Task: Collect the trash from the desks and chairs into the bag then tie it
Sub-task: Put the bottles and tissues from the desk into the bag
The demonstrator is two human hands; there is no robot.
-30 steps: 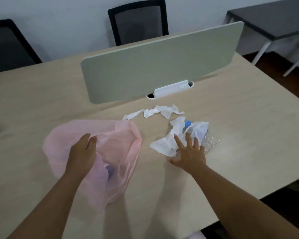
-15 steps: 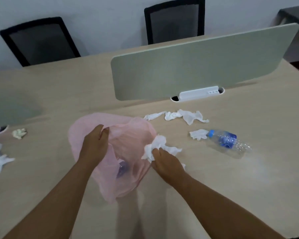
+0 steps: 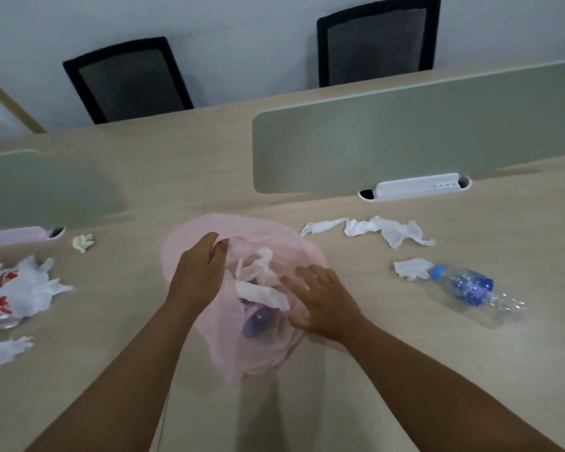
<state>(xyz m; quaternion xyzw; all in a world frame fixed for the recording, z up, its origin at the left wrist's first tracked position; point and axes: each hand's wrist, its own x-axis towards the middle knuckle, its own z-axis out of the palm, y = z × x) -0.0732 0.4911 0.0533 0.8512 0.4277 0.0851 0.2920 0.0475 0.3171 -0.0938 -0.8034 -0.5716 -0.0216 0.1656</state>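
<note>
We're mid-collection: left hand (image 3: 198,275) pinches the pink bag (image 3: 190,236) by its rim, toward the desk (image 3: 405,370) front edge. Right hand (image 3: 323,301) hovers over its mouth, fingers spread, gripping nothing. Next, we reckon, reach right for 1 bottle (image 3: 470,288) & 3 tissues (image 3: 388,231); approx. 2 red cans (image 3: 0,309) wait at the left edge.
</note>
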